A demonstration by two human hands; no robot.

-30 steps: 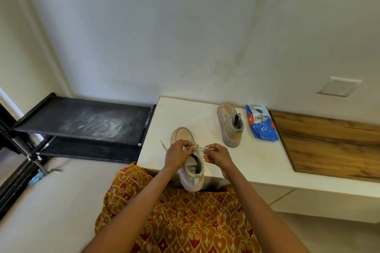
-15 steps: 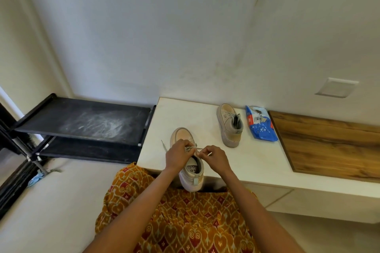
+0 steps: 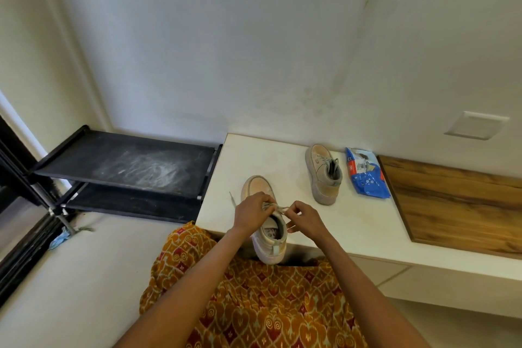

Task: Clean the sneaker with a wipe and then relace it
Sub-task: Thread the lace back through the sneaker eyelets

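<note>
The hands are meeting over the near sneaker point(image 3: 267, 223): the left hand point(image 3: 252, 213) is curling onto the lace point(image 3: 278, 208) at the eyelets, and the right hand point(image 3: 305, 217) is pinching the lace just to the right. The sneaker is sitting at the tabletop's point(image 3: 353, 223) near edge, heel overhanging nearward and toe pointing far, so I judge tightening means pulling sideways, across its long axis

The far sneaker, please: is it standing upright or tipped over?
Upright: the far sneaker rests sole-down on the counter, its opening facing up, beside the blue packet.
</note>
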